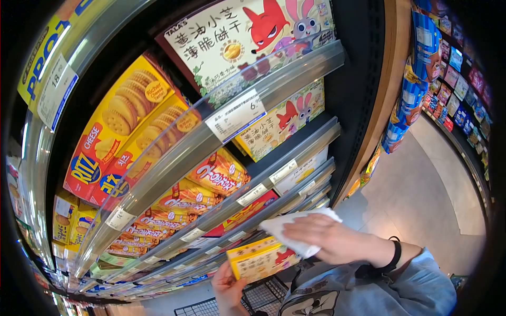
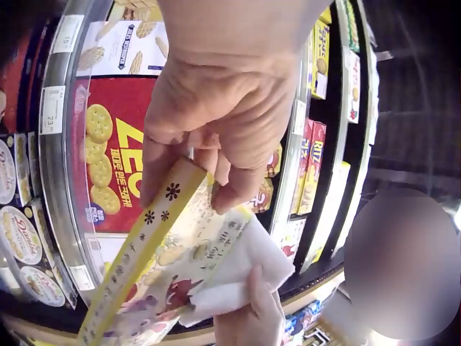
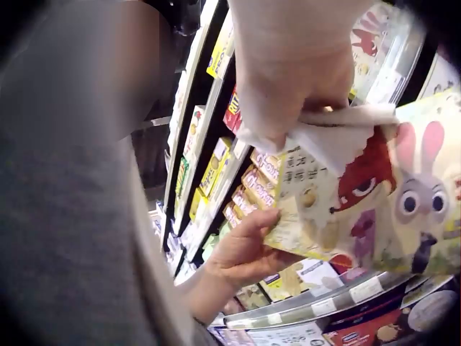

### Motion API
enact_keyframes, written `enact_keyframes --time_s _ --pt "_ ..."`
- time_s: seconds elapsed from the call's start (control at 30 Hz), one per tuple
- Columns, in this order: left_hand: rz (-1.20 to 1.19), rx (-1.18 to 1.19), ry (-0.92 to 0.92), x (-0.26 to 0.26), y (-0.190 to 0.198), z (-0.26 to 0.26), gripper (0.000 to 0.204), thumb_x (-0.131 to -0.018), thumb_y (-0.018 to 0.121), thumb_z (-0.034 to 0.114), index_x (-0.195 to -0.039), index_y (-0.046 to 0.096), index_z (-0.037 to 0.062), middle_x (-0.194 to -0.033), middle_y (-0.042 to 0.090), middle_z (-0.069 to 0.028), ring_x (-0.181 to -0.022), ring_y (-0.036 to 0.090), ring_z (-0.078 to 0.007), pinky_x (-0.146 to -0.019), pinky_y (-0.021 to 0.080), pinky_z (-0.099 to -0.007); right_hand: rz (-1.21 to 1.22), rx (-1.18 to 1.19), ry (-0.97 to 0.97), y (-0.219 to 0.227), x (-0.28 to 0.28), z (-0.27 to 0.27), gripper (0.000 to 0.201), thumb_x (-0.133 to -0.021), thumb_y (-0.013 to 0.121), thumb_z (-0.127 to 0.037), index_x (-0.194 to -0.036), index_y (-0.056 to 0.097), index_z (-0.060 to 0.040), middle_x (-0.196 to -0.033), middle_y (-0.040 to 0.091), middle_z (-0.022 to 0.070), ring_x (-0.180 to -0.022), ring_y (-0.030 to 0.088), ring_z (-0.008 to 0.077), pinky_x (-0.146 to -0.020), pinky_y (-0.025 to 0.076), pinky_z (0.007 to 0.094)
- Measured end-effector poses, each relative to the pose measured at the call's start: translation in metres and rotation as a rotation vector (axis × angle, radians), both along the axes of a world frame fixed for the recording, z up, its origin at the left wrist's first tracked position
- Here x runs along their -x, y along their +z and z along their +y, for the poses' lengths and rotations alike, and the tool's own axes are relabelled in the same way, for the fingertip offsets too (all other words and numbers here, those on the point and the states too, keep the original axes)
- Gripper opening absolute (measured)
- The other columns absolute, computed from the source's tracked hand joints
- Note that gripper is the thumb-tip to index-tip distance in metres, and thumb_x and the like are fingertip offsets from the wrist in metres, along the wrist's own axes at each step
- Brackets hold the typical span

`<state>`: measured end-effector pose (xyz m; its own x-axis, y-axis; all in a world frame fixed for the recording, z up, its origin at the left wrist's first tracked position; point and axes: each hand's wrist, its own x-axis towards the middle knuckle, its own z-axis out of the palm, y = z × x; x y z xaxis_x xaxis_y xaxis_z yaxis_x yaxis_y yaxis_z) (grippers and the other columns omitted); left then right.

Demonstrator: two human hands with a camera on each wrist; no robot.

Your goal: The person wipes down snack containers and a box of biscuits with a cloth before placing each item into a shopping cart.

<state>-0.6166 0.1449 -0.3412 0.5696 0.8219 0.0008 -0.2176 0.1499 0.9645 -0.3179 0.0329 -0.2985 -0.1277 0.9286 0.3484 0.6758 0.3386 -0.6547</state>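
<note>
My left hand (image 1: 227,288) grips one end of a yellow-edged biscuit box (image 1: 258,263), thumb and fingers on opposite faces. The box is held off the shelves, in front of my body, and its front shows a red fox and a rabbit in the right wrist view. A white cloth (image 1: 279,225) lies under my right hand (image 1: 324,238), whose fingers hold it against the box. In the right wrist view the cloth (image 3: 335,148) is bunched over the box's edge and covers part of the printed front. The left wrist view shows the box's narrow yellow side (image 2: 144,249).
Shelves with clear plastic front rails (image 1: 284,79) hold Ritz boxes (image 1: 124,126), orange snack packs (image 1: 184,195) and matching fox-and-rabbit boxes (image 1: 287,121). Black wire baskets (image 1: 263,295) are below my hands. Blue bags (image 1: 414,95) hang at the shelf end, beside the aisle floor (image 1: 416,174).
</note>
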Motion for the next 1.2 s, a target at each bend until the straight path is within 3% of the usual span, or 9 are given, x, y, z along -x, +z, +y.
enact_keyframes --time_s 0.13,0.2,0.3,0.43,0.57,0.7,0.77,0.97,1.2 --pt "-0.152 -0.028 0.141 0.005 0.011 0.005 0.059 -0.069 0.054 -0.016 -0.127 0.045 -0.0098 -0.116 0.061 -0.0205 -0.105 0.062 -0.0290 -0.094 0.047 -0.0374 0.092 0.069 -0.195 -0.027 -0.050 -0.025 0.048 -0.070 0.053 0.001 -0.117 0.059 -0.0048 -0.121 0.057 0.0162 -0.098 0.061 0.0338 -0.086 0.049 0.0435" --pt "-0.131 -0.079 0.183 -0.003 0.017 0.003 0.053 -0.076 0.057 -0.007 -0.128 0.045 -0.0075 -0.118 0.059 -0.0189 -0.109 0.058 -0.0268 -0.095 0.045 -0.0375 -0.209 0.233 -0.412 -0.034 -0.070 -0.038 0.044 -0.065 0.053 0.001 -0.108 0.061 -0.0038 -0.107 0.059 0.0154 -0.079 0.063 0.0333 -0.071 0.052 0.0413" --pt "-0.144 -0.094 0.256 -0.020 0.026 -0.002 0.055 -0.078 0.059 -0.008 -0.130 0.044 -0.0045 -0.117 0.059 -0.0164 -0.113 0.055 -0.0261 -0.096 0.045 -0.0385 -0.085 0.003 -0.483 0.015 -0.055 -0.042 0.042 -0.062 0.055 -0.004 -0.103 0.061 -0.0039 -0.093 0.057 0.0149 -0.072 0.061 0.0320 -0.065 0.052 0.0403" --pt "0.221 -0.373 0.222 -0.043 0.018 -0.015 0.055 -0.075 0.062 -0.015 -0.128 0.048 -0.0042 -0.117 0.059 -0.0152 -0.103 0.060 -0.0219 -0.088 0.048 -0.0331 -0.107 0.011 -0.382 0.071 -0.031 -0.034 0.057 -0.074 0.064 -0.024 -0.126 0.048 -0.0072 -0.079 0.059 0.0115 -0.056 0.060 0.0293 -0.052 0.051 0.0383" --pt "0.326 -0.734 0.109 -0.061 0.016 -0.006 0.054 -0.076 0.064 -0.013 -0.127 0.049 -0.0044 -0.118 0.059 -0.0153 -0.106 0.059 -0.0229 -0.088 0.049 -0.0354 -0.144 -0.103 -0.382 0.056 -0.037 -0.013 0.058 -0.077 0.068 -0.029 -0.128 0.047 -0.0094 -0.071 0.061 0.0105 -0.051 0.060 0.0293 -0.051 0.050 0.0382" --pt "-0.185 -1.012 0.074 -0.106 0.029 0.009 0.057 -0.074 0.059 -0.011 -0.129 0.045 -0.0060 -0.126 0.054 -0.0229 -0.115 0.055 -0.0322 -0.097 0.045 -0.0388 -0.109 -0.248 -0.406 0.057 -0.053 -0.007 0.057 -0.074 0.072 -0.021 -0.126 0.049 -0.0141 -0.063 0.059 0.0077 -0.055 0.061 0.0287 -0.051 0.049 0.0379" --pt "0.189 -1.243 0.201 -0.117 0.049 0.011 0.059 -0.075 0.065 -0.006 -0.130 0.044 -0.0077 -0.136 0.044 -0.0277 -0.126 0.043 -0.0390 -0.101 0.038 -0.0438 -0.188 -0.395 -0.475 0.065 -0.062 -0.001 0.057 -0.071 0.073 -0.015 -0.123 0.050 -0.0132 -0.063 0.059 0.0065 -0.056 0.061 0.0265 -0.052 0.048 0.0368" --pt "0.108 -0.939 0.137 -0.157 0.046 0.009 0.076 -0.076 0.068 -0.001 -0.139 0.027 -0.0060 -0.144 0.021 -0.0233 -0.132 0.033 -0.0316 -0.105 0.034 -0.0407 -0.263 -0.476 -0.596 0.079 -0.079 0.024 0.054 -0.066 0.074 -0.005 -0.116 0.056 -0.0098 -0.080 0.066 0.0123 -0.063 0.065 0.0254 -0.057 0.050 0.0341" --pt "0.235 -0.750 0.103 -0.184 0.040 0.015 0.086 -0.077 0.067 -0.004 -0.146 0.014 -0.0024 -0.145 0.028 -0.0182 -0.130 0.037 -0.0274 -0.102 0.037 -0.0405 -0.279 -0.444 -0.650 0.075 -0.093 0.049 0.058 -0.068 0.073 -0.004 -0.121 0.051 -0.0079 -0.076 0.065 0.0149 -0.066 0.066 0.0279 -0.060 0.052 0.0362"
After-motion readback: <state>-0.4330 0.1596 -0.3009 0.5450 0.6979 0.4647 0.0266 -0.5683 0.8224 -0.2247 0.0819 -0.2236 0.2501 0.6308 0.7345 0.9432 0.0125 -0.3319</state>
